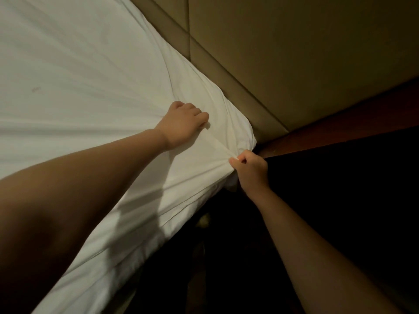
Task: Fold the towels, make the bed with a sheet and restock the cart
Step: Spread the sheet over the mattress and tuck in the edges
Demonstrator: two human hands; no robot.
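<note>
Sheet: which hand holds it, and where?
Right hand pinches the sheet in a bunch at its corner; left hand presses its top, grip unclear.

Bedroom, dimly lit. Bed (215, 137) with white sheet (79, 75) fills frame left; padded, panelled headboard (294, 53) upper right; reddish wooden surface (328, 123) at right.

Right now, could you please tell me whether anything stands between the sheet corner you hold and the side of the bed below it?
Nothing visible does. The right hand pinches the sheet at the bed corner, the left hand grips it on top; the gap below is too dark to judge.
</note>
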